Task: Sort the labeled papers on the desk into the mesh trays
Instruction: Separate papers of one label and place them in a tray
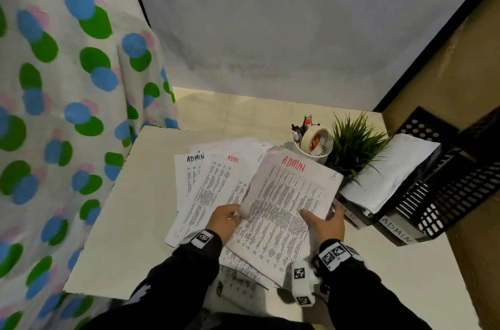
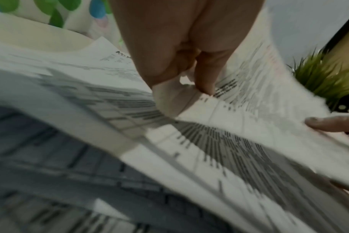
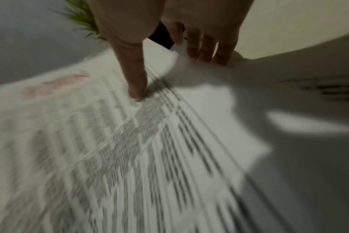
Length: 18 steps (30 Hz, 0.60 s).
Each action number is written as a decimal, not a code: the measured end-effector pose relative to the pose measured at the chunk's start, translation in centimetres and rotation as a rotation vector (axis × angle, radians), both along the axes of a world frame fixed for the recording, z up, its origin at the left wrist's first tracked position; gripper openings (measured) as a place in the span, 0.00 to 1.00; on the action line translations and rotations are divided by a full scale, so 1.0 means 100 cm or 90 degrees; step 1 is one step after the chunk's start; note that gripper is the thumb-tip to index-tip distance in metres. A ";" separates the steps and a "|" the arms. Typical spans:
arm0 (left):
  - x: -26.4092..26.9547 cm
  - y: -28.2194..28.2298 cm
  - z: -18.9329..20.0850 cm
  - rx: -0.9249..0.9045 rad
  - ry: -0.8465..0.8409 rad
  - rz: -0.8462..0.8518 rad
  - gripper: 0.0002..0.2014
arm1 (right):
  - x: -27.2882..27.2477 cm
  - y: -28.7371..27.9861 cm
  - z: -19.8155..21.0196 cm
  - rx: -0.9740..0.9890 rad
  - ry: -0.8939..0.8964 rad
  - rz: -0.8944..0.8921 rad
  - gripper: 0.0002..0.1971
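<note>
A printed sheet headed ADMIN in red (image 1: 286,194) is lifted off a fanned pile of papers (image 1: 200,189) in the middle of the desk. My left hand (image 1: 238,213) pinches its curled left edge, which the left wrist view shows between thumb and fingers (image 2: 187,89). My right hand (image 1: 320,214) grips the right edge, thumb (image 3: 137,88) on top and the other fingers (image 3: 205,52) underneath. Two more sheets marked ADMIN lie beneath. Black mesh trays (image 1: 438,194) stand at the right, the lower one labelled ADMIN (image 1: 396,231).
The upper tray holds white papers (image 1: 392,170). A small green plant (image 1: 354,145) and a white cup (image 1: 311,152) with pens and a tape roll stand behind the pile. A spotted curtain (image 1: 54,113) hangs at the left, and a wall closes the right side.
</note>
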<state>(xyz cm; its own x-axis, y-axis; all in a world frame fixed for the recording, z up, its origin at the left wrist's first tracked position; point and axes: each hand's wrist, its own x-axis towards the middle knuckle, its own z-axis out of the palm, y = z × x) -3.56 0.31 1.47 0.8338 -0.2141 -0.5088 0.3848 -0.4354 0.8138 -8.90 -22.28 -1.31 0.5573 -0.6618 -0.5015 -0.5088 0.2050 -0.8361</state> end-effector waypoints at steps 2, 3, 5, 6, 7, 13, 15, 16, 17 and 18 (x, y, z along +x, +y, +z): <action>-0.001 0.008 0.009 -0.016 0.027 -0.020 0.12 | 0.003 0.001 0.008 0.069 -0.012 0.028 0.29; -0.002 0.010 0.014 -0.020 0.042 -0.022 0.16 | 0.005 0.002 0.016 0.085 -0.005 0.052 0.18; 0.000 0.014 0.020 -0.012 0.036 0.018 0.22 | 0.005 0.001 0.024 0.139 -0.007 0.090 0.06; 0.004 0.017 0.019 0.008 -0.002 0.059 0.24 | 0.005 0.001 0.024 0.150 -0.006 0.109 0.07; 0.010 0.021 0.014 0.032 -0.043 0.112 0.25 | 0.003 0.003 0.025 0.166 -0.004 0.121 0.10; 0.038 0.025 -0.010 0.186 -0.014 0.134 0.17 | -0.003 0.020 0.012 0.306 -0.022 0.116 0.11; 0.036 0.019 -0.016 0.167 -0.004 0.118 0.24 | -0.002 0.024 0.016 0.302 0.011 0.109 0.05; 0.035 0.017 -0.022 0.147 0.007 0.118 0.27 | -0.002 0.021 0.012 0.289 0.022 0.117 0.10; 0.034 0.016 -0.025 0.136 0.022 0.112 0.28 | -0.003 0.019 0.010 0.272 0.041 0.119 0.15; 0.033 0.015 -0.030 0.127 0.021 0.097 0.25 | -0.003 0.019 0.011 0.249 0.056 0.129 0.13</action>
